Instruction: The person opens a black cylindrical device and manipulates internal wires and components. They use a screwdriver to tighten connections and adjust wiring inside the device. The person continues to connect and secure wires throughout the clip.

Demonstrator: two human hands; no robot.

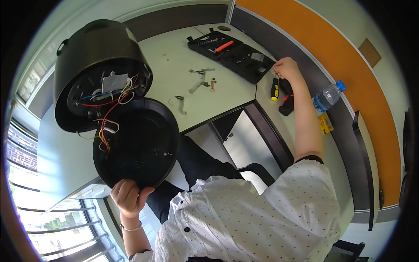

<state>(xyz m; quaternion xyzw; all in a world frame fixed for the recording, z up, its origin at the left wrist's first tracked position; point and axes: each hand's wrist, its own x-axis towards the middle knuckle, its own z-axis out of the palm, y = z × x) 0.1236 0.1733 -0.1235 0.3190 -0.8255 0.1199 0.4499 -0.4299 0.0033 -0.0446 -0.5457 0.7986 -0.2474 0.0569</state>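
My left hand [128,196] grips the near rim of a round black base plate [139,144] that hangs open below a black round appliance body [94,56]. Red, yellow, white and blue wires [107,115] run from the open underside of the body to the plate. My right hand [286,67] is stretched out to the right end of the desk, fingers closed at the edge of a black open tool case [238,54]. Whether that hand holds something is hidden. A yellow-and-black screwdriver [274,90] lies just below it.
Small metal brackets and screws [200,81] lie on the white desk [227,94]. A red-handled tool [224,46] rests in the case. A clear water bottle [327,96] with a blue cap and a yellow box [324,123] sit on the right. Windows are at the lower left.
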